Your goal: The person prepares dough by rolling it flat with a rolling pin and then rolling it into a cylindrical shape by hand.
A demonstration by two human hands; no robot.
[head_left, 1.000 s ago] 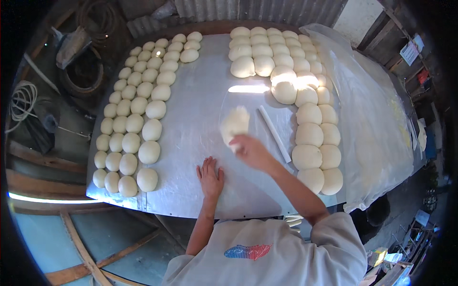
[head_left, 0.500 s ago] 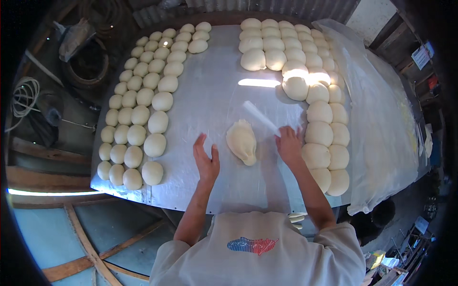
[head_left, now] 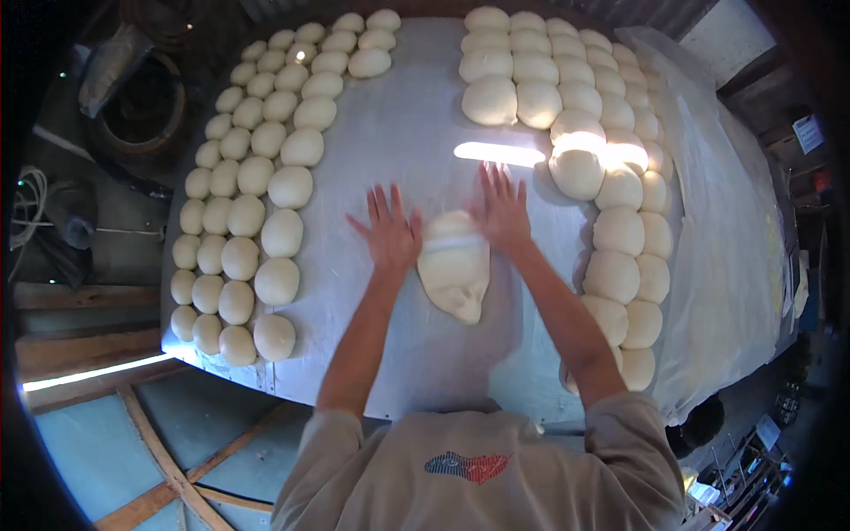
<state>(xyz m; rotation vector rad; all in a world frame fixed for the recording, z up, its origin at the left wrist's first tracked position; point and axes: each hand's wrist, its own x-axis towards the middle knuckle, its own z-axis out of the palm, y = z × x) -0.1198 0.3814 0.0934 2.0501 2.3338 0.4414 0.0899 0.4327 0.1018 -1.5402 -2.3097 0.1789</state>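
Observation:
On the metal table (head_left: 381,133), a flattened piece of pale dough (head_left: 453,281) lies in front of me, its near end drawn to a folded tip. A whitish rolling pin (head_left: 452,242), blurred by motion, lies crosswise over its upper part. My left hand (head_left: 390,232) is at the pin's left end, palm down with fingers spread. At the other end is my right hand (head_left: 505,208), also flat, its fingers stretched forward. Both palms hide the pin's ends.
Rows of round dough balls (head_left: 255,176) stand along the table's left side. More dough balls (head_left: 619,231) sit packed together on the right, beside a clear plastic sheet (head_left: 717,221). A bright strip of light (head_left: 499,154) falls on the metal beyond my right hand.
The rolling pin has moved from the dough's right side to lie across it. Both hands have gone forward, the right one also leftward, and now rest flat at its ends. The dough looks wider.

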